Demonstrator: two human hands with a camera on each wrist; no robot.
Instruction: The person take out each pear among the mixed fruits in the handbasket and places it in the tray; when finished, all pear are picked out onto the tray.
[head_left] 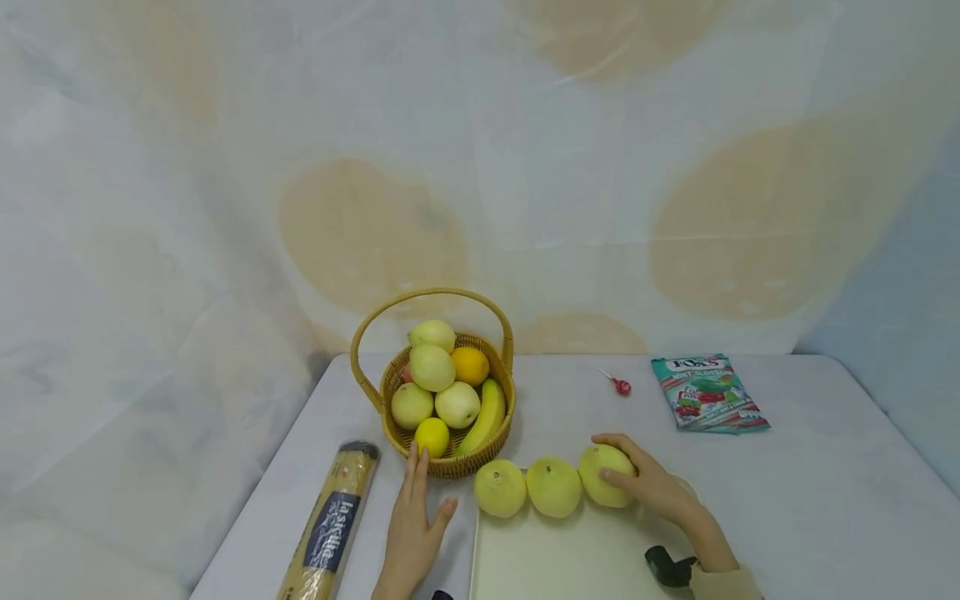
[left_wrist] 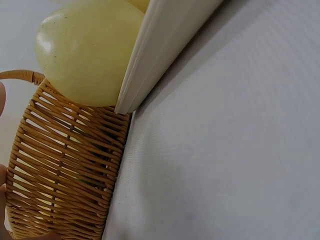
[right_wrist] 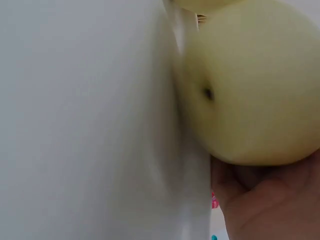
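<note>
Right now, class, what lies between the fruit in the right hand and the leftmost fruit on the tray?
In the head view, one more pale fruit lies between them, at the tray's far end.

White table [head_left: 840, 483] before pale curtain [head_left: 570, 167] with orange blotches [head_left: 375, 233].

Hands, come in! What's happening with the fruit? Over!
Right hand gripping rightmost yellow-green fruit. Left hand at front of basket. In the way: neighbouring fruit, close alongside.
</note>
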